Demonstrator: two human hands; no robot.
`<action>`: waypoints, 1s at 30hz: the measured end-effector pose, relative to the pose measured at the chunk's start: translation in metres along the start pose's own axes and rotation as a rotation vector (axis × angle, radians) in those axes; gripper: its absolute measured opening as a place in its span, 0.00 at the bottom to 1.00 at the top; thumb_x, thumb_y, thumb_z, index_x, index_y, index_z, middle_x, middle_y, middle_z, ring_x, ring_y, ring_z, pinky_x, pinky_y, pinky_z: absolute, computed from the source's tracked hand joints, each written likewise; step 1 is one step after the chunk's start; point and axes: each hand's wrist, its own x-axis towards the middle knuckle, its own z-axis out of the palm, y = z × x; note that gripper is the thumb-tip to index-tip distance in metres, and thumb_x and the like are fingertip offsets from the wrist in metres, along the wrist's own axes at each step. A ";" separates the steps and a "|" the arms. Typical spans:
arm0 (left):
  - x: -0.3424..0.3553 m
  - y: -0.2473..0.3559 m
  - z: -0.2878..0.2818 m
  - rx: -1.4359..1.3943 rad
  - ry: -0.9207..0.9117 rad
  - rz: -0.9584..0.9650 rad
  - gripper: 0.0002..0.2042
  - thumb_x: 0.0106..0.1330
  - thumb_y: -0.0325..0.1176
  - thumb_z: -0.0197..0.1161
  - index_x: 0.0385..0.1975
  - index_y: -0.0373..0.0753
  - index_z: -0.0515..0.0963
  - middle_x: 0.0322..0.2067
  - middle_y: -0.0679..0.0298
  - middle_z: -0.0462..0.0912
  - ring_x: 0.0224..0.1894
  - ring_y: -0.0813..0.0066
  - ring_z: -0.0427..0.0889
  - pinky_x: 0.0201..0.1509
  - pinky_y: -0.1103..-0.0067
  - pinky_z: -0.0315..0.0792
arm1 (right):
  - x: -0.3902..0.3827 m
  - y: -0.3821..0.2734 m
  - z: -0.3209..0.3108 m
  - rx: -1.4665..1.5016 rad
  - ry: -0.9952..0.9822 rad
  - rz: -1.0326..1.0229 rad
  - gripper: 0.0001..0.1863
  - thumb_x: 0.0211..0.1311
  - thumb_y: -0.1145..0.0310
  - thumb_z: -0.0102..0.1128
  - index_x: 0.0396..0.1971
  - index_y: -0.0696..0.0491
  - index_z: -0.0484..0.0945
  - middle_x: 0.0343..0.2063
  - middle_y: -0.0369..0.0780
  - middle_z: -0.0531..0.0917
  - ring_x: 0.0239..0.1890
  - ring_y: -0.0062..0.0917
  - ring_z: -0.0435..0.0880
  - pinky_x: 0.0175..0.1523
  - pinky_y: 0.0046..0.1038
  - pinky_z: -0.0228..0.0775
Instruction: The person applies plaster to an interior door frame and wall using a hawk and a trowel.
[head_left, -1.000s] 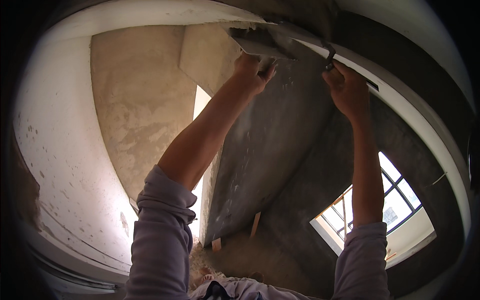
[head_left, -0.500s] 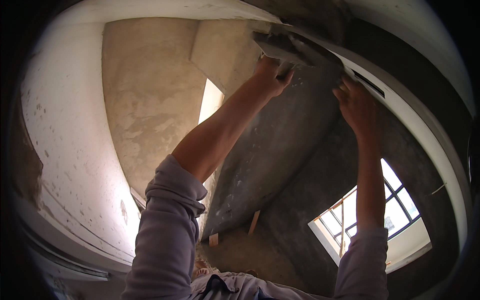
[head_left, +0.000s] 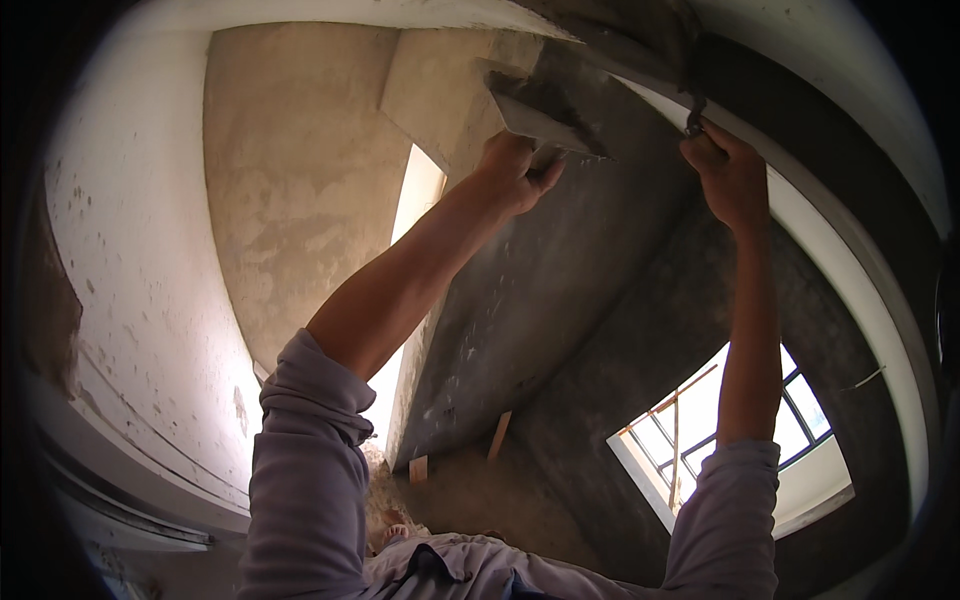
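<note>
Two arms in rolled lilac sleeves (head_left: 310,470) reach overhead. The left hand (head_left: 515,172) is closed around the handle under a flat plaster board (head_left: 540,105) loaded with grey mortar. The right hand (head_left: 730,175) is clenched on a small dark trowel handle (head_left: 693,118) against the wet grey wall (head_left: 560,290). A window (head_left: 740,430) glows beyond.
</note>
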 end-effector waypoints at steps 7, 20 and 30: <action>-0.027 -0.010 -0.007 0.109 -0.029 -0.007 0.15 0.68 0.36 0.55 0.53 0.50 0.66 0.50 0.65 0.69 0.51 0.70 0.72 0.47 0.73 0.78 | -0.065 0.003 -0.023 0.049 0.003 0.119 0.25 0.56 0.58 0.63 0.52 0.55 0.76 0.43 0.46 0.82 0.46 0.32 0.81 0.54 0.28 0.68; -0.015 -0.029 -0.009 0.049 0.020 -0.071 0.12 0.68 0.37 0.55 0.48 0.48 0.66 0.43 0.68 0.70 0.43 0.75 0.73 0.37 0.77 0.77 | -0.042 0.023 -0.031 -0.158 -0.003 0.205 0.22 0.56 0.58 0.62 0.51 0.49 0.78 0.38 0.48 0.83 0.43 0.39 0.82 0.49 0.36 0.72; 0.020 -0.031 -0.042 0.015 -0.110 -0.070 0.08 0.68 0.40 0.56 0.41 0.47 0.70 0.35 0.69 0.75 0.33 0.77 0.77 0.30 0.81 0.77 | -0.149 0.014 -0.040 0.059 -0.117 -0.016 0.20 0.51 0.74 0.66 0.44 0.66 0.77 0.22 0.38 0.77 0.26 0.21 0.75 0.37 0.25 0.68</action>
